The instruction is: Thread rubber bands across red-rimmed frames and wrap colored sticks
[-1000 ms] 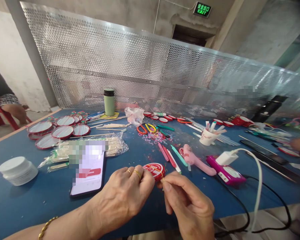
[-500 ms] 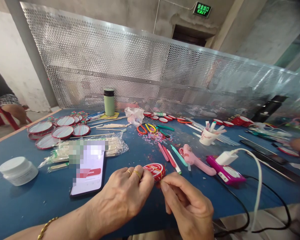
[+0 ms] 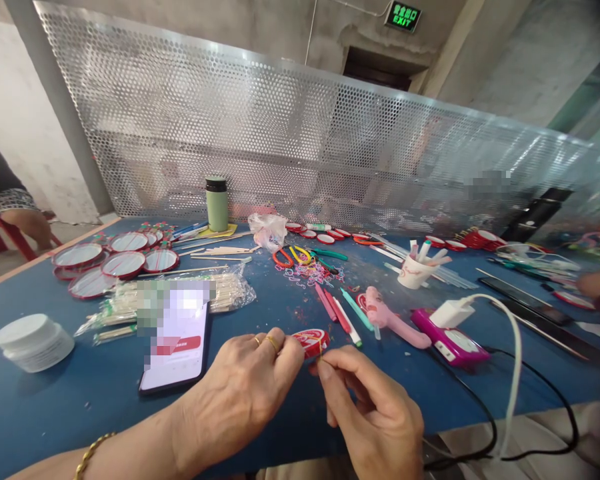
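Observation:
My left hand [image 3: 245,383], with rings on one finger, is closed around a small round red disc [image 3: 312,341] with a white pattern on its face. Only the disc's right part shows past my thumb and forefinger. A thin yellowish strand [image 3: 321,349] runs over the disc's right edge. Thumb and forefinger of my right hand [image 3: 375,407] pinch at that edge, on the strand's lower end. Just left of my left hand lies a phone [image 3: 180,363] with its screen lit. Pink and green pens [image 3: 330,308] rest beyond the disc.
Round red-rimmed pieces [image 3: 125,265] lie at the back left, near a bagged bundle of sticks [image 3: 225,292]. A white jar [image 3: 35,343] stands at left. Pliers [image 3: 300,255], a pink hot-glue gun [image 3: 393,320], a paper cup [image 3: 414,273] and a purple power strip [image 3: 450,343] with cables are ahead and right.
The view has shifted very slightly. Both hands keep their hold, and the disc's face looks a little more tilted.

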Available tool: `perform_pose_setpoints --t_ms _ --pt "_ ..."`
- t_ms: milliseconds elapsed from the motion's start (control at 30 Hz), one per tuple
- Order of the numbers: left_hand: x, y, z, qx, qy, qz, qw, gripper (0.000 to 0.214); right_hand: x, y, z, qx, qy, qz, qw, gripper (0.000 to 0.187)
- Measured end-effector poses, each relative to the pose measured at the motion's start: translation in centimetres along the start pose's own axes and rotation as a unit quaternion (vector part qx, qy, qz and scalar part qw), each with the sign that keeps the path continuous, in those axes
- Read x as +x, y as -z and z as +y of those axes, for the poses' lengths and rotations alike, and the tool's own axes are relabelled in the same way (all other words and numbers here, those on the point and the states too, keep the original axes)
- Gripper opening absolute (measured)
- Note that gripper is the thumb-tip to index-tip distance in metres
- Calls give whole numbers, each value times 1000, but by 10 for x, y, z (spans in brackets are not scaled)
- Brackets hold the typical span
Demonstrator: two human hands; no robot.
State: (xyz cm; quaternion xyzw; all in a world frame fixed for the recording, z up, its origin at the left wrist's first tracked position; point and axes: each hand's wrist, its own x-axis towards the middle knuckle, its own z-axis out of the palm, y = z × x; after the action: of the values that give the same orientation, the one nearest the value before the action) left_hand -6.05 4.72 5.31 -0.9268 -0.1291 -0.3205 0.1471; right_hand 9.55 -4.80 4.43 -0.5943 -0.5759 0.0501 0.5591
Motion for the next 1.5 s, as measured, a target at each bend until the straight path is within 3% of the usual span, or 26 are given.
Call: perform_pose_setpoints --t_ms 500,667,800,967,1100,1233,1333,1500 --pt "-2 -2 0 -17 19 -18 1000 20 0 -1 0 21 -16 10 1000 16" --pt "-1 -4 1 -120 73 -42 989 18 1 -1 2 4 -17 -4 1000 17" --pt "2 -4 -2 -312 166 -63 934 19 1 -2 2 -1 -4 -24 1000 13" --pt "6 0 -9 -433 267 -118 853 21 -2 -3 1 1 11 5 1000 13" --pt "11 3 -13 -539 348 -158 751 19 -6 -4 0 17 4 18 1000 11" --pt "15 3 -14 -621 393 -143 663 18 -7 0 -2 -2 53 72 996 12" --pt "17 3 -14 -631 418 -120 643 19 -7 5 0 -43 97 96 990 15" --pt "17 2 -16 -627 426 -101 644 17 -6 5 9 -99 147 11 984 16"
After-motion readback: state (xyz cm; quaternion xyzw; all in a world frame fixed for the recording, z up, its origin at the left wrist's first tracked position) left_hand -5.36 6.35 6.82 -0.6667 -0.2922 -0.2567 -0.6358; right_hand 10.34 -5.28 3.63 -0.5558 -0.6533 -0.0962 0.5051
